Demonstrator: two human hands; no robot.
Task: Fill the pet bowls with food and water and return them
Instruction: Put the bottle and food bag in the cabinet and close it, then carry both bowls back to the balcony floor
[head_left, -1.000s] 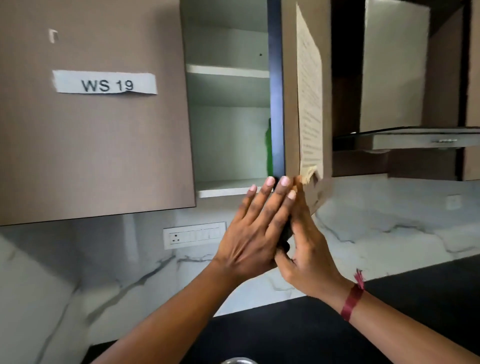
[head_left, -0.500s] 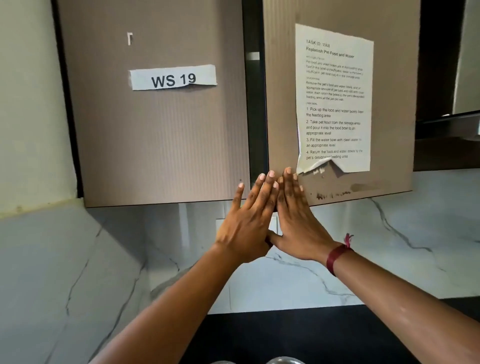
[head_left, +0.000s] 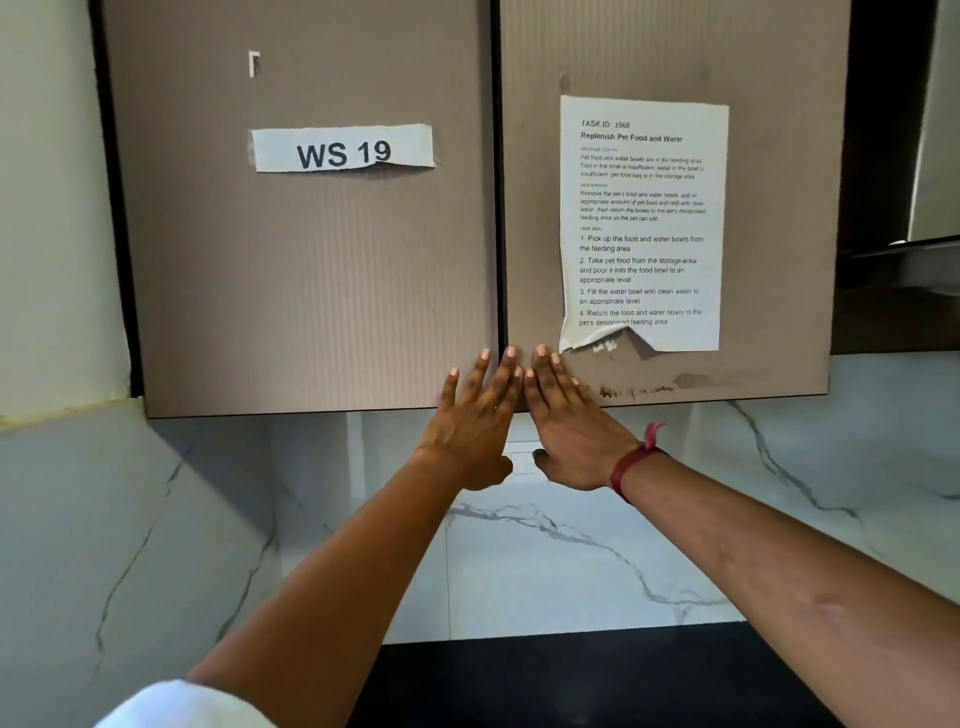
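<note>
Two taupe wall-cabinet doors fill the upper view, both shut. My left hand (head_left: 475, 421) lies flat with fingers spread on the lower right corner of the left door (head_left: 311, 270). My right hand (head_left: 563, 415), with a red thread at the wrist, lies flat on the lower left corner of the right door (head_left: 769, 208). Neither hand holds anything. No pet bowls or food are in view.
A "WS 19" label (head_left: 343, 149) is stuck on the left door and a torn task sheet (head_left: 641, 223) on the right one. White marble backsplash (head_left: 597, 561) runs below, with a black countertop (head_left: 571, 680) at the bottom. A dark hood (head_left: 904, 260) is at right.
The right cabinet door has swung from wide open to shut under both hands. The shelves inside are hidden now. The view has shifted to face the doors.
</note>
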